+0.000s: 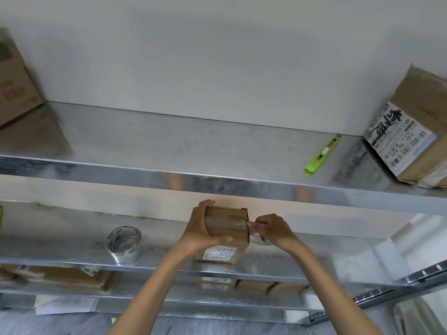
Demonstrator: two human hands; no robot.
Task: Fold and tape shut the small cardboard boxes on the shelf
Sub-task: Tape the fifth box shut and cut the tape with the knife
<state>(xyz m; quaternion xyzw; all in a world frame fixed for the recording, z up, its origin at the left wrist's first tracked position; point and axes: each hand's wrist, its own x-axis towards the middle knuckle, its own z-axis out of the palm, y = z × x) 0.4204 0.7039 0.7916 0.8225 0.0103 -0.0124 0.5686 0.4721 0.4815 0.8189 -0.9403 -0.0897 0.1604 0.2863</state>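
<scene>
A green knife [323, 152] lies on the top shelf [193, 143] near its front edge. To its right a labelled box [411, 139], its label scribbled over, sits tilted. A big box [14, 88] stands far left against the white wall [217, 56]. Low down lie flat boxes [67, 276] and white papers [65, 305].

Small box [238, 238], lower centre: plain brown card, white label with black print, clear glossy tape strip [225, 224] across. Cutter [323, 154], right: lime green, white slider. Shelf [193, 141]: silver-grey. Right-edge box [411, 131]: brown, white label, black barcodes and scrawl. Upper-left box [14, 85]: brown, red lettering.
</scene>
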